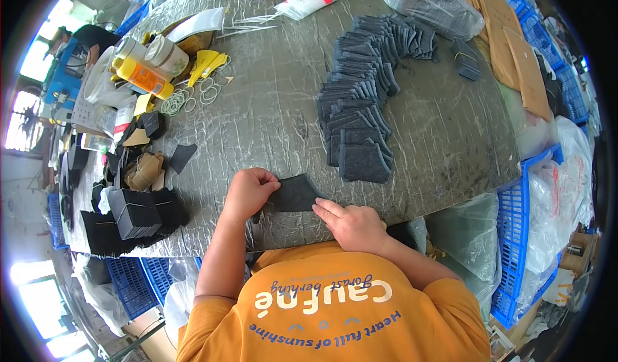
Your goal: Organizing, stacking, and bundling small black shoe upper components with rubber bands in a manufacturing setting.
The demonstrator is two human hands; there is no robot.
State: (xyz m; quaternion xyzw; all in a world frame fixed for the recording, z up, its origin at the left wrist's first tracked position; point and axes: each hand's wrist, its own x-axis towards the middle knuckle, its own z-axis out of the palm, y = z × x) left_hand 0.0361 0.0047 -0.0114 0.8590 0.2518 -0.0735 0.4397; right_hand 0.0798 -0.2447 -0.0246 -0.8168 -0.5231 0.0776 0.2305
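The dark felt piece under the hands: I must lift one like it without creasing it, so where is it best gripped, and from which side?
Probably by its left edge, where the left hand already pinches the dark felt piece. It lies flat on the table, so fingers get under it only at an edge. The right hand presses its near right corner.

Both forearms reach out from the near edge, bare below short sleeves. The left hand (250, 191) is curled, fingers bunched and pinching at their tips. The right hand (353, 223) lies flat, palm down, fingers pointing left.
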